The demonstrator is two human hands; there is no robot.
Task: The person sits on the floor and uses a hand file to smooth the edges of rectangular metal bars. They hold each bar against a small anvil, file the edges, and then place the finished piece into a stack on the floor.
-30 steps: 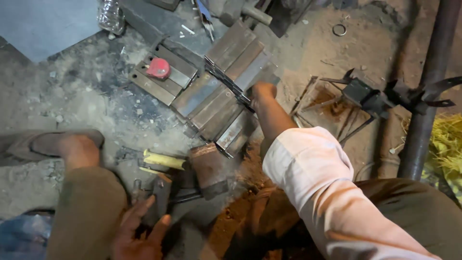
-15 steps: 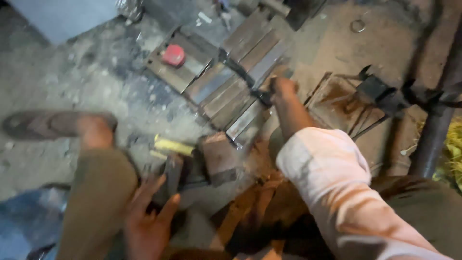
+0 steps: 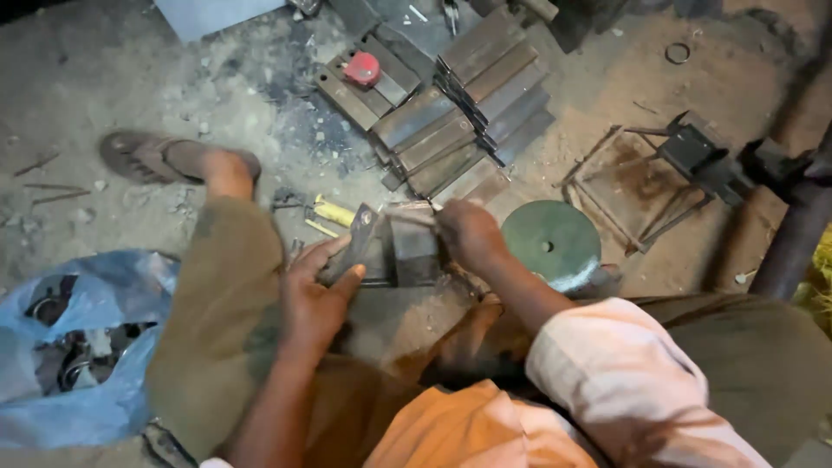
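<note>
My left hand (image 3: 316,290) grips a short flat metal bar (image 3: 354,243), holding it tilted against a dark metal block (image 3: 414,251) on the ground. My right hand (image 3: 468,232) is closed on a thin metal piece (image 3: 407,211) laid across the top of that block. A stack of flat steel bars (image 3: 464,113) lies just beyond both hands, fanned out on the dirt floor. A yellow-handled tool (image 3: 334,212) rests on the ground to the left of the block.
A green round disc (image 3: 550,243) lies right of my right hand. A red round object (image 3: 362,68) sits on the far bars. A welded rod frame (image 3: 633,178) stands at right, a blue plastic bag (image 3: 78,347) of metal parts at left. My sandalled foot (image 3: 173,160) is ahead left.
My right hand pulled back from the stacked bars to the block, now holding a thin piece. My left hand lifted the short bar up against the block. The view shifted.
</note>
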